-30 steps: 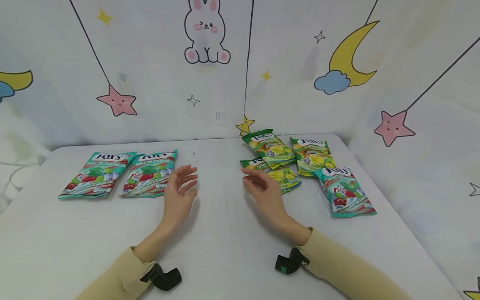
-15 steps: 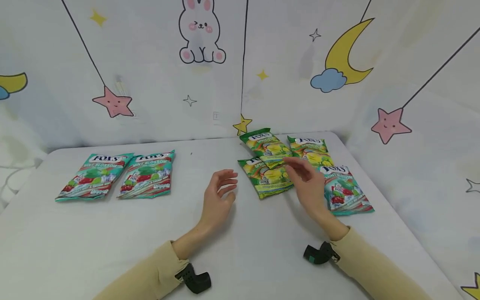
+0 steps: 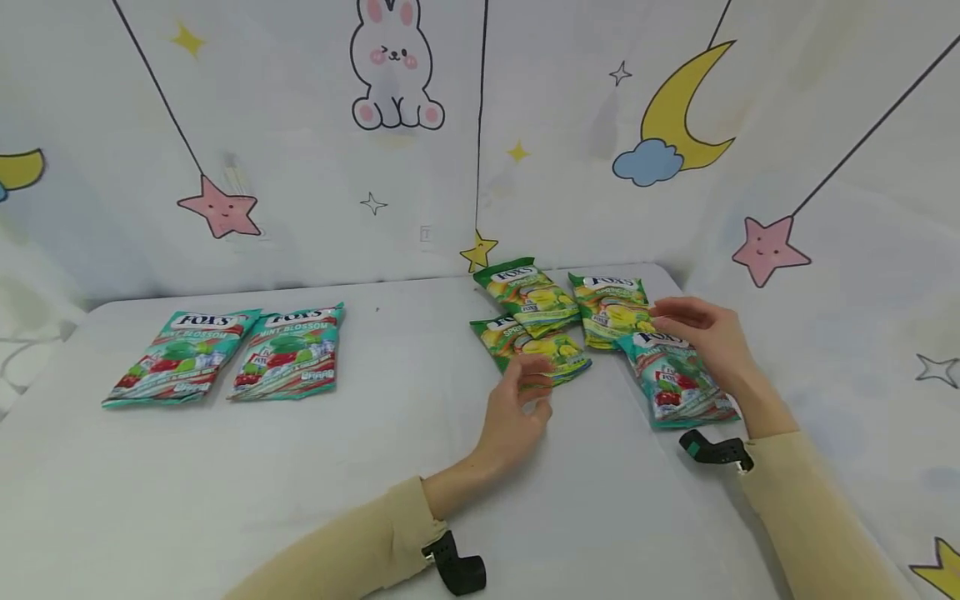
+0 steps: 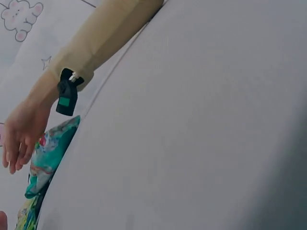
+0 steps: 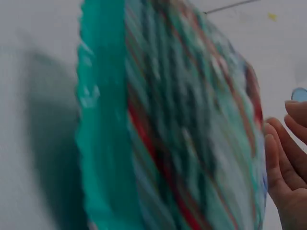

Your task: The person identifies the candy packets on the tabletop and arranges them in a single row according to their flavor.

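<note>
My left hand [image 3: 517,412] hovers at the front of a yellow-green candy bag [image 3: 532,350], its fingers loosely bent and overlapping the bag's lower part. Over the top right of a teal Fox's candy bag [image 3: 678,383] is my right hand [image 3: 708,342], with loosely bent fingers. Whether either hand touches a bag cannot be told. In the left wrist view the right hand [image 4: 25,132] hangs beside the teal bag [image 4: 53,148]. That teal bag [image 5: 172,124] fills much of the right wrist view, blurred, with fingers [image 5: 283,153] at the right edge.
Two more yellow-green bags, one [image 3: 528,296] lying on the front bag and one [image 3: 613,310] to its right, are near the table's back edge. At the left lie two teal bags, one [image 3: 180,358] beside the other [image 3: 288,354]. A patterned cloth [image 3: 315,167] hangs behind the white table [image 3: 187,500].
Both hands have moved to the right. The left hand went from near the left teal bags to the front yellow-green bag; the right hand passed from the yellow-green bags to the right teal bag.
</note>
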The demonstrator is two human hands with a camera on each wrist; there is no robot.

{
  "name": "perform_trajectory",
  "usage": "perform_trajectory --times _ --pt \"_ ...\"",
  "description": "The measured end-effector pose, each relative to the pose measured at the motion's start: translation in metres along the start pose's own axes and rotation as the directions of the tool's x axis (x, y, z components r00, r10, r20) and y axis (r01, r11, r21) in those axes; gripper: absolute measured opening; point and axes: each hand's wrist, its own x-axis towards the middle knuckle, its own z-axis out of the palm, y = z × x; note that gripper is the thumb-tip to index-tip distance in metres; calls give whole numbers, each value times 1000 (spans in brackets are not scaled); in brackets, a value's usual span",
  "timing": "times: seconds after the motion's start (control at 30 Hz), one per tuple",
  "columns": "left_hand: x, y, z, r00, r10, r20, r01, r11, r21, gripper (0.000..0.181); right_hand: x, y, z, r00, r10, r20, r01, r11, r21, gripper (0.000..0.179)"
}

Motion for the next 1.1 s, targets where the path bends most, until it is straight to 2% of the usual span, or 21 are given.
perform_trajectory --times 0.13,0.33,0.43,0.5,0.63,0.8,0.93,1.1 --pt "5 -1 20 997 -65 33 64 998 17 50 0 21 -25 997 61 41 -57 993 -107 48" --pt "16 -7 50 979 -196 47 195 980 29 51 -6 43 -49 987 131 94 -120 986 -113 52" --pt "21 -9 63 965 -260 39 259 966 19 50 -7 50 -55 975 175 139 -159 980 -119 55" --pt "25 -11 71 950 -310 34 310 951 18 50 -8 54 -58 966 194 169 -174 977 -126 56" --pt "31 -15 87 927 -375 29 374 927 31 50 -9 60 -61 954 210 216 -183 973 -138 56" --pt "37 -19 104 912 -410 30 408 912 47 55 -13 65 -65 942 201 267 -176 978 -114 54" --pt "39 -20 115 913 -406 34 405 913 46 59 -16 67 -68 934 181 307 -170 983 -63 52" --pt "41 -19 121 918 -394 45 395 919 -9 61 -16 65 -72 922 187 340 -180 982 -54 51"
